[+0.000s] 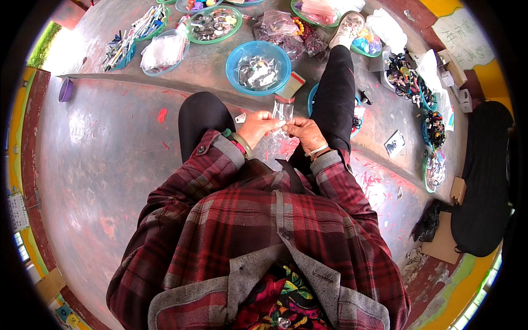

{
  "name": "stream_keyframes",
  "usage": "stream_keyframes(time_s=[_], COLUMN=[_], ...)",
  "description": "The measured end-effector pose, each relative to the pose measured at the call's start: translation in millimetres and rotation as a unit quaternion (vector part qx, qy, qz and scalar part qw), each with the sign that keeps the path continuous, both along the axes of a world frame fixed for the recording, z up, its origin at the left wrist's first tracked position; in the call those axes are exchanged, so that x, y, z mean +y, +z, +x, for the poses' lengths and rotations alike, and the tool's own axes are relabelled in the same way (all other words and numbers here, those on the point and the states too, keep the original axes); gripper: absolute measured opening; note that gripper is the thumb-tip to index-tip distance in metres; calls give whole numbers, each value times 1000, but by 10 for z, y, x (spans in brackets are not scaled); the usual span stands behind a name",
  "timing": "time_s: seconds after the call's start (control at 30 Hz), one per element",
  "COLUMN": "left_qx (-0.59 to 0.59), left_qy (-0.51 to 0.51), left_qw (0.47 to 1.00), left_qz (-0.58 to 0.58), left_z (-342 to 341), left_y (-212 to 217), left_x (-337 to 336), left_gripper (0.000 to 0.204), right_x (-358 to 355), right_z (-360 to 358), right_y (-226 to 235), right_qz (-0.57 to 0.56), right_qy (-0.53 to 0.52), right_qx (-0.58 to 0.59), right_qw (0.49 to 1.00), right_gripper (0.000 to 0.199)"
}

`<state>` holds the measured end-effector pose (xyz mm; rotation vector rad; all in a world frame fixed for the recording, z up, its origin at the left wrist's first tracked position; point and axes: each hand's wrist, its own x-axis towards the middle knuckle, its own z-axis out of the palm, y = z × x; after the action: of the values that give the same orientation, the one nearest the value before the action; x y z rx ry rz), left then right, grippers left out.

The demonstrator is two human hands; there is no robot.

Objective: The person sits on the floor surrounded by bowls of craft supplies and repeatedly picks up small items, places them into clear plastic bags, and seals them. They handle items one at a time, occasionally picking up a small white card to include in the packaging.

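Note:
Between my knees, my left hand (pixel 258 128) and my right hand (pixel 306 133) meet at the near edge of a small clear plastic bag (pixel 283 111). Fingers of both hands are pinched on the bag, which stretches away from me and has a reddish strip at its far end. Whatever may be inside it is too small to make out. Just beyond the bag stands a blue basin (pixel 258 67) holding several filled clear packets. A flat tan and red piece (pixel 294 85) leans by the basin's right rim.
Further left are a bowl of flat plastic bags (pixel 165 52), a green tray (pixel 214 25) of small items and bundled pens (pixel 148 22). Baskets of dark cords (pixel 434 129) line the right side, near a long black case (pixel 484 176). A purple bowl (pixel 66 89) sits far left. Red scraps litter the floor.

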<state>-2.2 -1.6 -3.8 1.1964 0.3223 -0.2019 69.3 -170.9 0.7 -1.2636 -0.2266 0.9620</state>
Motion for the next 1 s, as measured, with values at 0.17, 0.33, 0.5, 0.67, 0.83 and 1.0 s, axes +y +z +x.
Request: stream_keyframes(time_s=[0.17,0.33,0.5,0.67,0.83,1.0], left_qx=[15,47,42,49,20,33], left_qy=[-14,-60,-67,-63,-88,-90], left_qw=[1000,996,995,997,995,995], left_qz=[11,-43,-64,-13,32,21], left_z=[5,-17,-18,-16,-11,-8], left_y=[8,76,40,-5,-19,43], left_x=[-17,-30,-28,-17,-15,-33], left_gripper=[22,22,23,19,21,20], right_x=[17,-11,-22,10,-19,-8], right_z=[-17,30,67,40,57,40], right_y=[11,-76,-175,-44,-110,-87], right_qz=[10,75,69,38,34,50], right_qy=[-26,-79,-75,-122,-131,-144], right_qx=[2,35,23,55,29,-6], right_qw=[1000,993,995,990,990,988], right_gripper=[13,4,3,7,8,4])
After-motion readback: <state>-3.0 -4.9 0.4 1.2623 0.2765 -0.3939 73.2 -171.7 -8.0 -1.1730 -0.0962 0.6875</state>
